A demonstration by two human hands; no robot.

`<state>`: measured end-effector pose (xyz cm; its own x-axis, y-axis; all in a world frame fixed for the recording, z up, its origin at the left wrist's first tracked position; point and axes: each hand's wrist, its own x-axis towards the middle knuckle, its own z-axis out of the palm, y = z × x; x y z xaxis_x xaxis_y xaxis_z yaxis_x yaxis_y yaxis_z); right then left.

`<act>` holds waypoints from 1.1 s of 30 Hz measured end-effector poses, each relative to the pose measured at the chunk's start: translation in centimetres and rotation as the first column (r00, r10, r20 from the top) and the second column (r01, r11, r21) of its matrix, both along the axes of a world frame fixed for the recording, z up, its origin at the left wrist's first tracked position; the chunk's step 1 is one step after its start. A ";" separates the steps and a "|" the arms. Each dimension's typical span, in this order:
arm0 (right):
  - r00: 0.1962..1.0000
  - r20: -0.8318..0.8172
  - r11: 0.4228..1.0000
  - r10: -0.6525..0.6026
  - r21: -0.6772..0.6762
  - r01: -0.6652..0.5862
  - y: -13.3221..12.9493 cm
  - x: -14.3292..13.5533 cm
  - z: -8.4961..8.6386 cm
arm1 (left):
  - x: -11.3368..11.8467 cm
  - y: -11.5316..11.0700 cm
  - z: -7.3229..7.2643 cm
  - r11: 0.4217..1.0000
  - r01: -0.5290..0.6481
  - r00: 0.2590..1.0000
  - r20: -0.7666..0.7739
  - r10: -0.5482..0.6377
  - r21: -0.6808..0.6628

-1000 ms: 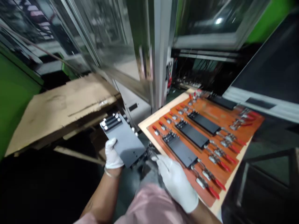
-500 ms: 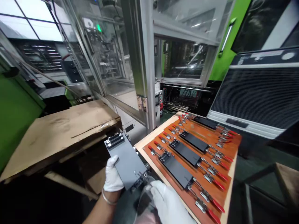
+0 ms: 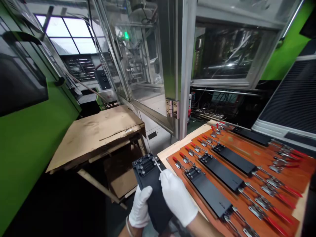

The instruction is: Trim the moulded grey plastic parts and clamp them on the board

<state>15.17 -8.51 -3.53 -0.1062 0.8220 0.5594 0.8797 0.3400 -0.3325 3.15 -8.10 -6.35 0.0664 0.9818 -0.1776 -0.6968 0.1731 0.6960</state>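
A dark rectangular panel (image 3: 154, 194) with round metal fittings at its far end is held up by my left hand (image 3: 140, 206), the gloved thumb lying on its face. My right hand (image 3: 175, 194), also in a white glove, pinches a thin metal tool (image 3: 157, 164) whose tip reaches the fittings at the panel's upper right corner. To the right, similar dark panels (image 3: 212, 192) lie in rows on an orange board (image 3: 247, 148), between toggle clamps with red handles (image 3: 273, 225).
A cardboard-covered table (image 3: 98, 131) stands at the left beside a green machine (image 3: 27, 148). Ahead is a clear enclosure with a metal post (image 3: 184, 72). A wooden base edge (image 3: 172, 149) borders the orange board. A dark ribbed unit stands at the right.
The view has swung left. The panel is turned and tilted in my left hand, showing darker. My right hand has moved with the tool from the panel's near end to its far end.
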 end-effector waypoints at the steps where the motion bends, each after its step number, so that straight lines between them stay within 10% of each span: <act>1: 0.999 0.037 1.000 -0.010 0.017 0.009 0.2 0.2 -0.3 | -0.2 0.1 -0.3 0.999 -0.006 1.000 -0.001 0.006 -0.035; 12: 0.986 0.163 0.997 -0.021 -0.064 0.032 0.7 1.7 -1.9 | 1.6 0.9 -0.4 0.997 0.043 0.999 0.001 -0.044 -0.065; 18: 0.923 -0.383 0.950 0.025 -0.279 -0.142 1.4 2.5 -1.6 | 1.4 0.6 -0.7 0.992 0.108 0.994 -0.043 -0.105 0.064; 22: 0.874 -0.482 0.942 -0.056 -0.316 -0.114 2.2 2.4 -1.8 | 1.1 0.7 -1.0 0.993 0.111 0.993 -0.054 -0.108 0.043; 27: 0.833 -0.534 0.899 0.142 -0.284 -0.335 1.3 1.0 -0.8 | 1.0 1.3 -1.6 0.997 0.074 0.996 -0.052 -0.073 0.016; 33: 0.409 -0.873 0.882 -0.266 -0.392 -0.262 2.9 1.4 0.0 | 1.4 1.3 -1.8 0.990 0.142 0.988 -0.063 -0.141 0.010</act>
